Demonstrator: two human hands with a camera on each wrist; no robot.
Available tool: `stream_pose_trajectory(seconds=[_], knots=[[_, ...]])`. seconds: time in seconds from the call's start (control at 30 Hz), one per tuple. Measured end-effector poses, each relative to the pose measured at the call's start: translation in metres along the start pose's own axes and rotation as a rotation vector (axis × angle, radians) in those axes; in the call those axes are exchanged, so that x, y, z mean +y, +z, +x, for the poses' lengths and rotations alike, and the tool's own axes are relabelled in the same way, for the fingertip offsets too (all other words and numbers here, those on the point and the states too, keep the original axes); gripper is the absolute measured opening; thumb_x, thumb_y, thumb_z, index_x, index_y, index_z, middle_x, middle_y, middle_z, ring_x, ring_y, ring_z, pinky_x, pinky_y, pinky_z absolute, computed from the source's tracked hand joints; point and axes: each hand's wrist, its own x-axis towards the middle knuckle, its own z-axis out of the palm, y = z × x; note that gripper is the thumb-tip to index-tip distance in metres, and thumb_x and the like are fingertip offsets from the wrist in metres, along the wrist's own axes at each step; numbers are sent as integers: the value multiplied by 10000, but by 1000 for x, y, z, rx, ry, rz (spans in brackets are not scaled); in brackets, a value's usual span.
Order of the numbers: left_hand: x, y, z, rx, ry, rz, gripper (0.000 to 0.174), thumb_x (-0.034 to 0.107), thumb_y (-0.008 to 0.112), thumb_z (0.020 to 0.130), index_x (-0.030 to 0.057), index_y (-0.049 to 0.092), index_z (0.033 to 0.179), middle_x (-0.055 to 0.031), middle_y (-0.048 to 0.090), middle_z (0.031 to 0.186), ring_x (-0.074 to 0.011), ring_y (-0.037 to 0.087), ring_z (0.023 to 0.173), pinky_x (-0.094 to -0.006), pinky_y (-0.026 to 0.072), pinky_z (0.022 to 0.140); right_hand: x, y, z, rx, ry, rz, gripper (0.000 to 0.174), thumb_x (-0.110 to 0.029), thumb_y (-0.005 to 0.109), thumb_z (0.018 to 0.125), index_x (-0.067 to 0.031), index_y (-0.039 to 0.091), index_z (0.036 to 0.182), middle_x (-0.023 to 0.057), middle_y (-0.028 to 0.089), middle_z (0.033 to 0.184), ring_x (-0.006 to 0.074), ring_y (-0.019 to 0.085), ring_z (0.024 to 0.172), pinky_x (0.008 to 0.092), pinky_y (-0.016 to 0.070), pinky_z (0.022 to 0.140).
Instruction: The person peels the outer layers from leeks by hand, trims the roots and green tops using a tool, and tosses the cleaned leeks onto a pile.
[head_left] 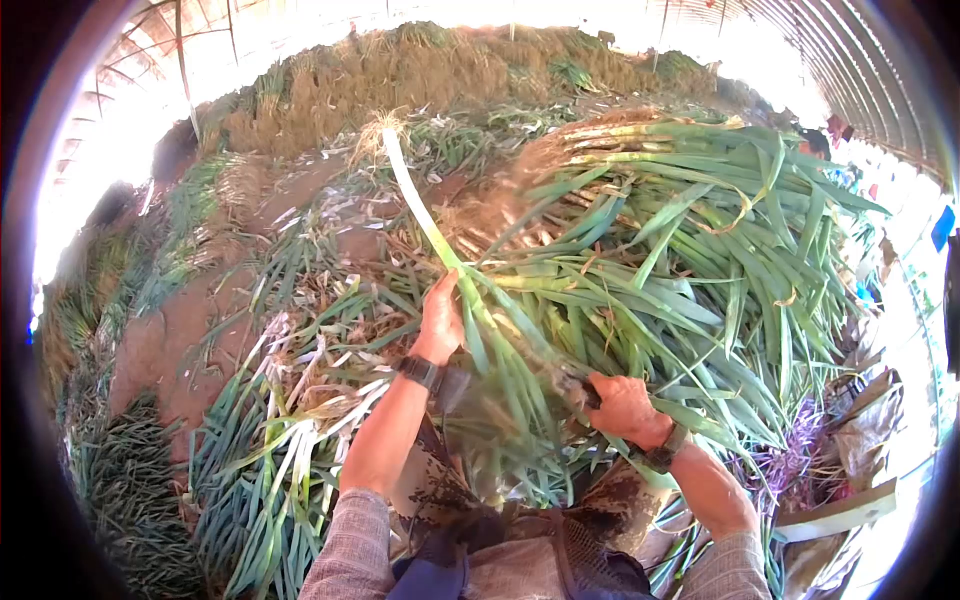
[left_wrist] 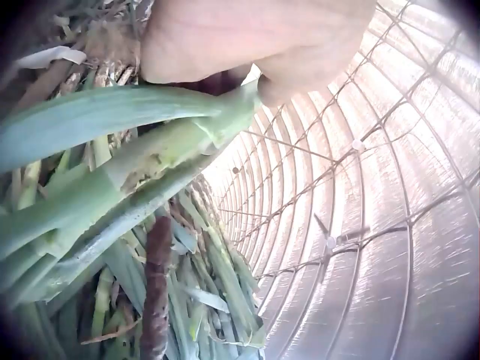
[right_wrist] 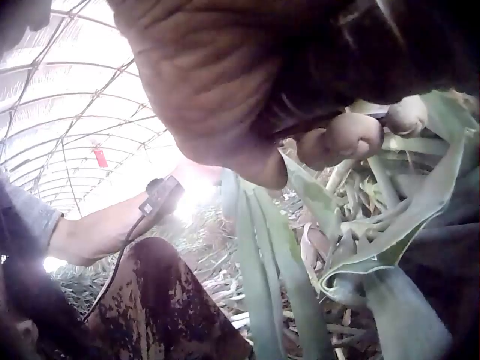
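My left hand (head_left: pixel 440 322) grips a leek (head_left: pixel 418 215) where its pale stalk meets the green leaves; the rooted end points up and away. In the left wrist view the left hand (left_wrist: pixel 255 45) pinches the leafy stalk (left_wrist: pixel 157 161). The right hand (head_left: pixel 628 410) is curled round the dark handle of a tool (head_left: pixel 592 396), to the right of the hanging leaves. A brown, rough rod-like piece (left_wrist: pixel 156 289) stands below the stalk in the left wrist view. Curled fingers of the right hand (right_wrist: pixel 217 97) show beside loose leaves (right_wrist: pixel 281 262); its grip is mostly in shadow.
A large heap of leeks (head_left: pixel 700 250) lies to the right, roots toward the middle. Loose leaves (head_left: pixel 270 460) cover the left front, with bare soil (head_left: pixel 165 350) beyond. Stacked leeks (head_left: pixel 400 85) form a bank at the back. Purple strings (head_left: pixel 800 445) and a pale board (head_left: pixel 838 512) lie at right.
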Motion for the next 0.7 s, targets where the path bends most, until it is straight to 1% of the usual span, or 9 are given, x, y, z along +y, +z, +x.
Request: stream_pose_trajectory(seconds=[0.03, 0.2, 0.3, 0.43, 0.47, 0.5, 0.53, 0.6, 0.7], knots=[[-1, -2, -1, -6, -16, 32, 254, 300, 613, 948, 88, 587, 1086, -49, 626, 965, -205, 598, 888, -361, 514, 809, 0, 1, 1, -31, -19, 1, 321, -320, 650, 814, -34, 610, 952, 229, 661, 762, 431, 642, 737, 525, 505, 694], [-13, -7, 3, 0, -34, 56, 314, 334, 505, 994, 70, 571, 1151, -87, 628, 1048, -230, 609, 898, -393, 523, 812, -4, -1, 29, -42, 21, -28, 326, -311, 637, 812, -32, 607, 978, 234, 655, 774, 438, 631, 759, 528, 492, 726], [-19, -11, 8, -1, -31, 64, 312, 324, 490, 999, 71, 567, 1165, -88, 628, 1046, -231, 614, 915, -402, 529, 801, -7, 2, 50, -53, -3, -38, 317, -306, 630, 814, -33, 613, 977, 233, 657, 781, 436, 633, 771, 529, 491, 730], [-27, -18, 15, -52, 35, 110, 260, 231, 501, 1002, 45, 551, 1177, -109, 632, 1113, -236, 632, 959, -427, 565, 797, -1, 19, 76, 7, -25, -54, 320, -314, 632, 807, -37, 618, 967, 233, 656, 783, 426, 636, 787, 529, 492, 736], [-24, -16, 13, -44, 47, 91, 250, 175, 517, 993, 38, 545, 1201, -112, 635, 1126, -232, 637, 964, -428, 573, 804, -4, 16, 79, 2, -31, -52, 320, -314, 632, 807, -37, 618, 967, 233, 656, 783, 426, 636, 787, 529, 492, 736], [-22, -15, 10, -37, 50, 91, 250, 175, 517, 993, 38, 545, 1201, -112, 635, 1126, -232, 637, 964, -428, 573, 804, -6, 12, 80, -43, 5, -28, 338, -336, 615, 823, -45, 615, 995, 238, 661, 828, 427, 634, 826, 532, 484, 771], [-21, -12, 8, -34, 75, 128, 265, 164, 527, 988, 39, 539, 1222, -104, 639, 1112, -225, 636, 958, -419, 570, 806, -7, 9, 82, -88, 41, -7, 356, -358, 599, 840, -53, 612, 1023, 242, 666, 872, 427, 632, 865, 534, 475, 806], [-23, -9, 6, -2, 124, 160, 297, 141, 567, 971, 44, 548, 1251, -70, 650, 1074, -198, 627, 951, -378, 558, 809, -1, 13, 83, -84, 27, -11, 359, -364, 599, 843, -59, 616, 1031, 240, 666, 867, 427, 633, 859, 534, 478, 801], [-24, -8, 5, 22, 54, 111, 260, 145, 586, 962, 47, 582, 1204, -50, 650, 1062, -180, 616, 964, -356, 547, 801, 9, 14, 80, -41, 9, -29, 339, -340, 627, 820, -59, 615, 1011, 230, 665, 832, 418, 639, 827, 525, 490, 772]])
